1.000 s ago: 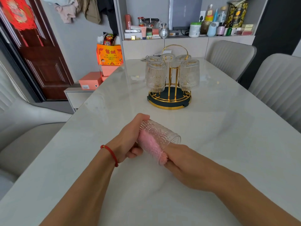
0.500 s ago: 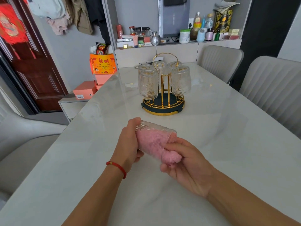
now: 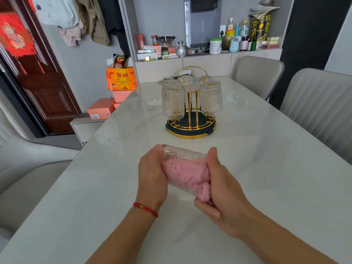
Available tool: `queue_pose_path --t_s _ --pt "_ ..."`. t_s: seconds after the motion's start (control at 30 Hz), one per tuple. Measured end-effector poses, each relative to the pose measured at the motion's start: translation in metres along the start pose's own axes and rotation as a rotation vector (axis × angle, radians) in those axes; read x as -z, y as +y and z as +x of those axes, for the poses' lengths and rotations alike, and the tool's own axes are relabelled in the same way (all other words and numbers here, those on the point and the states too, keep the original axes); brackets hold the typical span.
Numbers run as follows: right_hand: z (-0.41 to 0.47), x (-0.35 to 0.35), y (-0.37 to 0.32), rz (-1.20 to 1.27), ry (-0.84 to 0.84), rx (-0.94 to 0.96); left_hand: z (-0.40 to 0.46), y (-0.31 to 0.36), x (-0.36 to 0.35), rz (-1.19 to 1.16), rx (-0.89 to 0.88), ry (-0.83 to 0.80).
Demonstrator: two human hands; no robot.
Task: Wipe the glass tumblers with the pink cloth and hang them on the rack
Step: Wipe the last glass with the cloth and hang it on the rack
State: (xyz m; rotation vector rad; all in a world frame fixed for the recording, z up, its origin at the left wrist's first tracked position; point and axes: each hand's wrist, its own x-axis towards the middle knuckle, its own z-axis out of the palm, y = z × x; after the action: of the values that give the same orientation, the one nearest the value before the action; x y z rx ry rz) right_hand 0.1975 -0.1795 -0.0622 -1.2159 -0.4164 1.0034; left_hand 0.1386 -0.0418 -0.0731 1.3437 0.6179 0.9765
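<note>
Pale marble-look table (image 3: 266, 187); gold rack (image 3: 191, 128) with dark base stands directly on it, far half, apparently centred.

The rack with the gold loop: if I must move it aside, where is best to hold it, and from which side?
Take the gold loop at the top of the rack, coming straight down from above. It stands clear over the hanging tumblers, which ring the centre post, so a sideways reach would likely knock glass. Both hands are busy now, so one must be freed first.
</note>
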Motion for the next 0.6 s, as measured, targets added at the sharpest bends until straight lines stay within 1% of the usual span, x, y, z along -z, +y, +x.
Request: queue_pose_path --t_s 0.07,0.13,0.17,0.2,0.23,0.27,0.3,0.37,0.4,0.43,0.47,0.53,0.6 --pt "-0.001 -0.001 -0.003 0.204 -0.004 -0.057 0.002 -0.001 0.004 -0.018 -0.144 -0.070" --pt "0.001 0.000 -0.003 0.386 -0.046 -0.083 0.005 -0.002 0.009 0.036 -0.309 -0.137" --pt "0.003 0.002 -0.003 0.414 -0.078 -0.088 0.007 -0.003 0.010 0.064 -0.373 -0.162" --pt "0.004 0.004 -0.003 0.383 -0.105 -0.076 0.007 -0.004 0.012 0.084 -0.415 -0.181" --pt "0.004 0.006 -0.005 0.291 -0.134 -0.057 0.008 -0.004 0.012 0.094 -0.422 -0.178" --pt "0.004 0.006 -0.008 0.163 -0.151 -0.031 0.007 -0.002 0.012 0.110 -0.407 -0.166" --pt "0.004 0.008 -0.010 0.014 -0.169 0.025 0.006 0.000 0.011 0.105 -0.344 -0.142" --pt "0.008 0.010 -0.012 -0.316 -0.206 0.201 0.003 0.003 0.008 0.038 -0.110 -0.111" --pt "0.009 0.009 -0.012 -0.444 -0.227 0.285 0.002 0.005 0.007 0.017 -0.011 -0.109" --pt "0.009 0.009 -0.011 -0.499 -0.252 0.329 0.001 0.004 0.007 0.023 0.036 -0.121" --pt "0.009 0.009 -0.010 -0.491 -0.283 0.307 0.001 0.005 0.006 0.031 0.048 -0.135" --pt "0.009 0.009 -0.006 -0.462 -0.340 0.228 0.002 0.003 0.006 0.053 -0.003 -0.109" --pt "0.005 0.003 -0.004 -0.378 -0.306 0.207 0.006 0.000 0.009 0.076 -0.072 -0.078"
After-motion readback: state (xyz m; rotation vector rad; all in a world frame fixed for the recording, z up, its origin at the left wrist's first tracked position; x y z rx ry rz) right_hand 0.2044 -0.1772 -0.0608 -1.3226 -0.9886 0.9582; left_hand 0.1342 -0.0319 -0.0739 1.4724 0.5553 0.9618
